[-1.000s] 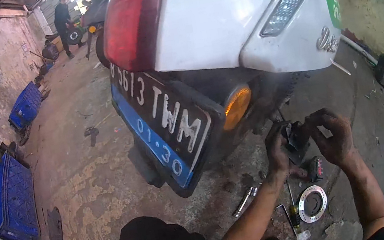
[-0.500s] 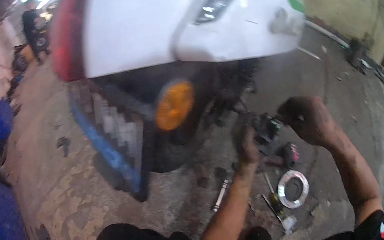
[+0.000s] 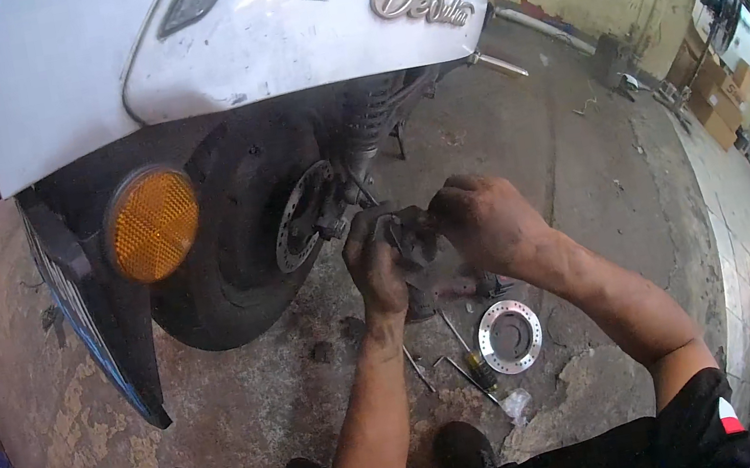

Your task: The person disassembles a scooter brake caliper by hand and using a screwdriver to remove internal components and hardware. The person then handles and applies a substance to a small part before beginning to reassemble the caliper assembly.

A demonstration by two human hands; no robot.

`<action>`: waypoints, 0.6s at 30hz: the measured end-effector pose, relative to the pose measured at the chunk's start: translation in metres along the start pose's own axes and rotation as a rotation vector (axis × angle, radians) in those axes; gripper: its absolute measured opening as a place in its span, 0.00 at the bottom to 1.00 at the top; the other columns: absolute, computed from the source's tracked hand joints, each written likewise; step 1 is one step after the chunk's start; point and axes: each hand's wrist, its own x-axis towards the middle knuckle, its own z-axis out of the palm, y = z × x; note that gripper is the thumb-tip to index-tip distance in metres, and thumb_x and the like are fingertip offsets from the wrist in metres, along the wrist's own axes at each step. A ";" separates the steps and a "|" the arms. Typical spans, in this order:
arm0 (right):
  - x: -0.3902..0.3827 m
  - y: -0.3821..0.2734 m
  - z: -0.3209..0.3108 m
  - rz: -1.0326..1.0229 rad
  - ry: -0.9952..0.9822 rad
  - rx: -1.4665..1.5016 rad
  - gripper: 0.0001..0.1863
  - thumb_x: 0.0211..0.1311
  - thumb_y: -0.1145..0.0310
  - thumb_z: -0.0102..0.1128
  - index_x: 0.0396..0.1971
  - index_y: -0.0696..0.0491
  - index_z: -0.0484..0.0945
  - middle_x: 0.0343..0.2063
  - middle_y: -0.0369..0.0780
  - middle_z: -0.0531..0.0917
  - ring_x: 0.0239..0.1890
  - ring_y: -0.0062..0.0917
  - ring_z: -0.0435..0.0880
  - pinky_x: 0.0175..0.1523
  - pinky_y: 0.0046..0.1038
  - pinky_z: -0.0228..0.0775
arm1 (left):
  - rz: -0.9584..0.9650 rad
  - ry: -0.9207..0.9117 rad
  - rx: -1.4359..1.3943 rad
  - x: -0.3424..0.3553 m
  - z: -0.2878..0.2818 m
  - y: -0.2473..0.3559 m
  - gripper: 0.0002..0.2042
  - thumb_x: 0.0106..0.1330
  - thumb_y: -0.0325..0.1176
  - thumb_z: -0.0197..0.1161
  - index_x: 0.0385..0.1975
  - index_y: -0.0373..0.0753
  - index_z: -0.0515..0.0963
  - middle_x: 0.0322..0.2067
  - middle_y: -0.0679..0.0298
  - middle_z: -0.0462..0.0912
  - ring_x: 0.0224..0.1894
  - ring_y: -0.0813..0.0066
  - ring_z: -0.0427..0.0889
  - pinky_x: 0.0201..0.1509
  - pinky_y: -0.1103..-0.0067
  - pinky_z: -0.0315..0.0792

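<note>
My left hand [image 3: 373, 269] is closed round a dark, greasy metal part that looks like a brake caliper [image 3: 411, 240]. Against its right side are the curled fingers of my right hand [image 3: 488, 220]; whatever they pinch is hidden. Both hands are just right of a white scooter's [image 3: 262, 35] rear wheel [image 3: 216, 290], close to the brake disc [image 3: 291, 238] mounted on it. A shock absorber [image 3: 367, 126] rises above the hub. Below my hands, a loose silver brake disc [image 3: 505, 307] lies flat on the concrete floor.
Near the loose disc lie a yellow-handled screwdriver [image 3: 480, 371], a bent metal rod [image 3: 463, 373], a small clear plastic bag [image 3: 517, 406] and a partly hidden red-and-black tool [image 3: 493, 286]. An orange reflector [image 3: 153, 224] juts out at the left. Cardboard boxes [image 3: 722, 111] stand far right.
The view has shifted right, so the scooter appears further left and the wheel's disc is exposed. My right hand has come in from beside the caliper to touch it; my left still holds it.
</note>
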 end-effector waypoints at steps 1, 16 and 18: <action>0.002 -0.001 -0.004 -0.002 -0.001 0.003 0.08 0.51 0.70 0.56 0.30 0.56 0.77 0.31 0.46 0.78 0.37 0.40 0.78 0.43 0.36 0.72 | -0.016 0.013 -0.052 0.000 -0.002 0.001 0.14 0.59 0.35 0.46 0.37 0.31 0.74 0.33 0.61 0.78 0.35 0.74 0.76 0.41 0.77 0.71; 0.035 0.026 0.005 0.035 -0.323 0.135 0.21 0.56 0.50 0.60 0.32 0.55 0.77 0.20 0.44 0.80 0.22 0.31 0.77 0.33 0.29 0.71 | -0.315 0.257 -0.246 -0.013 -0.020 -0.028 0.20 0.59 0.43 0.46 0.44 0.36 0.73 0.42 0.60 0.77 0.44 0.64 0.76 0.49 0.71 0.69; 0.027 0.020 0.005 0.210 -0.304 0.629 0.27 0.58 0.44 0.57 0.30 0.58 0.77 0.20 0.41 0.79 0.23 0.25 0.74 0.32 0.27 0.68 | -0.235 0.218 -0.299 -0.015 -0.013 -0.011 0.16 0.65 0.41 0.42 0.36 0.38 0.74 0.37 0.61 0.76 0.42 0.71 0.75 0.49 0.74 0.69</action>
